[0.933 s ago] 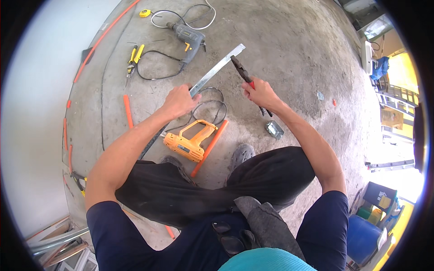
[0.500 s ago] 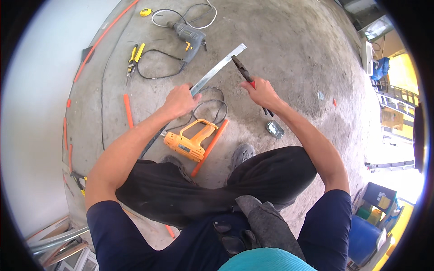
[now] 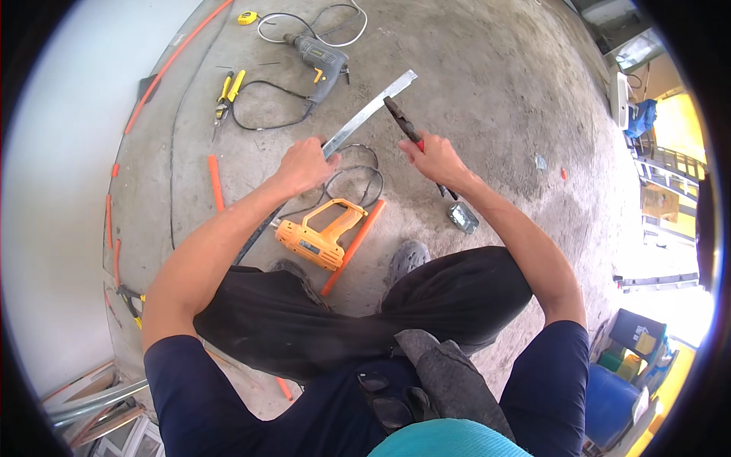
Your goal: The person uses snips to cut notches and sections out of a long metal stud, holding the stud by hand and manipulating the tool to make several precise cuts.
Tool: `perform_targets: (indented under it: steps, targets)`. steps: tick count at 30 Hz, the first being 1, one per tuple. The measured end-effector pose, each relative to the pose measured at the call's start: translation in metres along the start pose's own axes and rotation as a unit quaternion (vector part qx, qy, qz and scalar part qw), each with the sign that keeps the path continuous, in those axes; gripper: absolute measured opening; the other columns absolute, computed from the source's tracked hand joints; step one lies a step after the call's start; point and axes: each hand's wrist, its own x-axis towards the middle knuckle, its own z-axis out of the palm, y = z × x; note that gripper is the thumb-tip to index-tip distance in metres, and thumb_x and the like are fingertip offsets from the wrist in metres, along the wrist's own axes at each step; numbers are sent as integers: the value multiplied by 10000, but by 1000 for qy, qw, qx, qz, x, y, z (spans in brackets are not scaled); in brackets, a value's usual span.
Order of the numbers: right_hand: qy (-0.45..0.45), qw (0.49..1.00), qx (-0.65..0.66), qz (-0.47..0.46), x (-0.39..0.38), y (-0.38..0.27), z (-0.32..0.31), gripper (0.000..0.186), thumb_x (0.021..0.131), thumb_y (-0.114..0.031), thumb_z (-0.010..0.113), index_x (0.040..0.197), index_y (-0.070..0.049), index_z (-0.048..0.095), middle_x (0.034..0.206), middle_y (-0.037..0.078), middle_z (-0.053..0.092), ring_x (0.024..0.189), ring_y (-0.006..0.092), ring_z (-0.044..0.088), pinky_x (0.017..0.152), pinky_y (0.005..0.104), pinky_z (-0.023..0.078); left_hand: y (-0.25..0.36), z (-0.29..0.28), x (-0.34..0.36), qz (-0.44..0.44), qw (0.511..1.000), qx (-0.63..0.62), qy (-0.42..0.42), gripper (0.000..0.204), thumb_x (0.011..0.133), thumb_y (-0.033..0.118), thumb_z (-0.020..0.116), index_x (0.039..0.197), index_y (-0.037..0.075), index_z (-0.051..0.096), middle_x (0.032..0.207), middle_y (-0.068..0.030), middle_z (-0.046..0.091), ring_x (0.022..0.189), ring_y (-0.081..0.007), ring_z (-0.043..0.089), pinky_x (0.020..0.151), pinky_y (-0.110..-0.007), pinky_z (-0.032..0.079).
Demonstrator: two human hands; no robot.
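My left hand [image 3: 307,164] is closed around a long, thin metal strip [image 3: 371,110], which slants up and to the right over the concrete floor. Its lower end runs back under my left forearm. In my right hand [image 3: 437,161] is a pair of pliers [image 3: 400,119] with dark jaws and red on the handles. The jaw tips are at the strip's right edge, a little below its far end; whether they grip it I cannot tell. Below my left hand lies an orange heat gun [image 3: 316,241] with its black cord.
A grey drill [image 3: 320,65], yellow-handled pliers [image 3: 228,95] and a yellow tape measure [image 3: 247,17] lie farther off. Orange tubes [image 3: 353,247] rest on the floor. A small metal box [image 3: 462,218] sits below my right hand. A white wall [image 3: 76,190] bounds the left; a blue drum [image 3: 611,404] stands right.
My right hand has shifted slightly left with the pliers, bringing the jaws to the strip's edge. My left hand still holds the strip, which has tilted a little.
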Motion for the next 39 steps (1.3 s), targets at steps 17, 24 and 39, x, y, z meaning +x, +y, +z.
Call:
perform_targets:
  steps: [17,24,39]
  targets:
    - [6,999,25,-26,4,11,8,375,948,-363,681,907,4,619,750,177,681,747,360,676,687,467,511,4,-3,-3,-3,1000,-3,-6,422,900,352,676,1079,-30,657,862,-297,690,904,-489,664,814,-526,529]
    - [-30,999,32,-11,6,8,12,338,997,-309,593,976,26,626,842,190,725,835,384,707,755,476,529,3,-3,-2,-6,1000,7,2,413,897,352,682,1046,-33,656,840,-287,691,884,-483,668,789,-526,528]
    - [-42,997,-31,56,2,-10,8,515,790,-491,830,838,-36,593,778,154,680,718,297,663,712,455,536,3,-2,-1,-9,1000,-2,-4,432,894,343,680,1096,-39,656,830,-286,691,880,-483,672,787,-525,527]
